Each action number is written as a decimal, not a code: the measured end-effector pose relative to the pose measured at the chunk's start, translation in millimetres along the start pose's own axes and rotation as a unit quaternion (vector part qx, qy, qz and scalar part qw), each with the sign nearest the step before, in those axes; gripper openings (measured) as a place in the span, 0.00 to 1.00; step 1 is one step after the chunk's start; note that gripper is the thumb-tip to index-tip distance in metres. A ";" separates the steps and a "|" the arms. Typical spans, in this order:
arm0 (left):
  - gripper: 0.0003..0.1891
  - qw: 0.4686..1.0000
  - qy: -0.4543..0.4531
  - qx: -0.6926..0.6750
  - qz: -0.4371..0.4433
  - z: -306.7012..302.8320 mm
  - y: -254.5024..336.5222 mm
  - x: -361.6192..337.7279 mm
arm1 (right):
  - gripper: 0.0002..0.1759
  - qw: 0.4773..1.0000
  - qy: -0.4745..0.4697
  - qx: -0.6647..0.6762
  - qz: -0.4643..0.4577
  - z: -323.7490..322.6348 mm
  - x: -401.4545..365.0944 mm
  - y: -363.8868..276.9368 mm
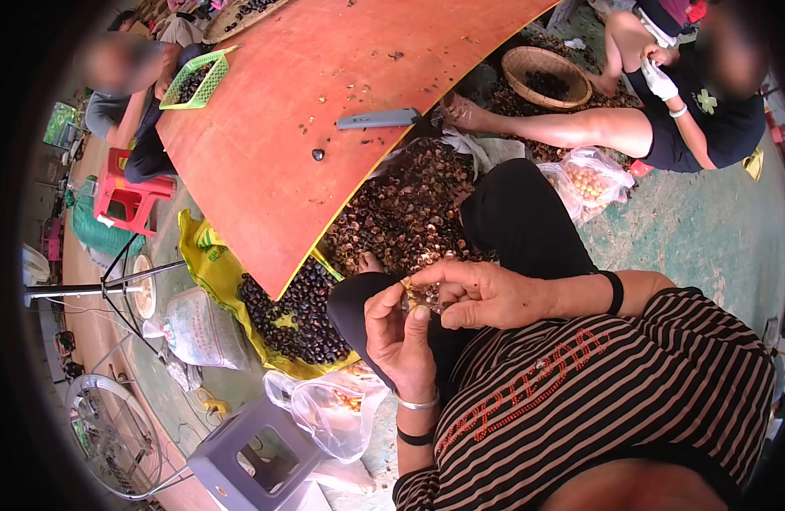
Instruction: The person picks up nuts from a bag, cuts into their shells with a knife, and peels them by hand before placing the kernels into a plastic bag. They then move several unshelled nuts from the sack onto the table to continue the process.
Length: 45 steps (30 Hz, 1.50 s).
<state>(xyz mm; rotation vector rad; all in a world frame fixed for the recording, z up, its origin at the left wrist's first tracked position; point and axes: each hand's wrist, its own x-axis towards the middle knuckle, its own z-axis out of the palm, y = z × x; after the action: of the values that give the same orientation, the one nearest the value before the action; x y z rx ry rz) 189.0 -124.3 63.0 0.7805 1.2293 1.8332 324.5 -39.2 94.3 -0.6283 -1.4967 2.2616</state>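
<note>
My left hand [402, 341], with a silver bangle at its wrist, is raised over my lap, thumb and fingers pinched on a small brown shell piece [422, 294]. From the right, my right hand [486, 294] meets it, its fingers bent around the same piece. The piece is partly covered by the fingers, so its exact shape is unclear. Beyond my hands lies a heap of brown shells [414, 200]. Dark round nuts [294, 315] fill a yellow sack [201, 255] to the left of my knee.
An orange board [264, 128] bears a grey-handled tool [378, 118] and a green basket [207, 81]. Co-workers sit at upper left and upper right, the latter near a woven basket [516, 64]. A grey stool [256, 456], plastic bags and a fan [111, 434] stand lower left.
</note>
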 end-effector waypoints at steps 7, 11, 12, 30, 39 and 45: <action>0.18 0.998 -0.016 0.042 0.042 -1.7 -1.8 -0.7 | 0.27 0.999 -0.027 -0.038 0.003 -6.1 1.2 3.2; 0.13 0.993 -0.009 0.098 0.063 0.6 3.5 -1.6 | 0.25 0.997 -0.003 -0.063 -0.037 -4.0 2.0 11.1; 0.13 0.989 -0.011 0.125 0.073 0.9 4.0 -1.9 | 0.24 0.997 0.004 -0.064 -0.036 -4.2 1.8 11.9; 0.19 0.990 -0.045 -0.121 -0.060 2.7 -7.6 7.3 | 0.30 0.997 0.004 -0.069 -0.032 -8.7 -2.5 -4.5; 0.16 1.000 -0.011 -0.014 -0.016 1.6 -8.8 3.9 | 0.28 0.995 0.018 -0.097 -0.016 -9.1 0.6 1.6; 0.15 0.995 0.007 0.094 0.024 -2.6 -12.4 1.3 | 0.24 0.990 0.050 -0.125 -0.028 -2.7 2.4 5.4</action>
<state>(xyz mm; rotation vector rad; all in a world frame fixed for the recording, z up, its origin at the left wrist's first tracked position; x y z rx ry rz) 189.4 -121.5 50.6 0.9088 1.4179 1.7821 323.7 -38.0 88.0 -0.7473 -1.7405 1.9857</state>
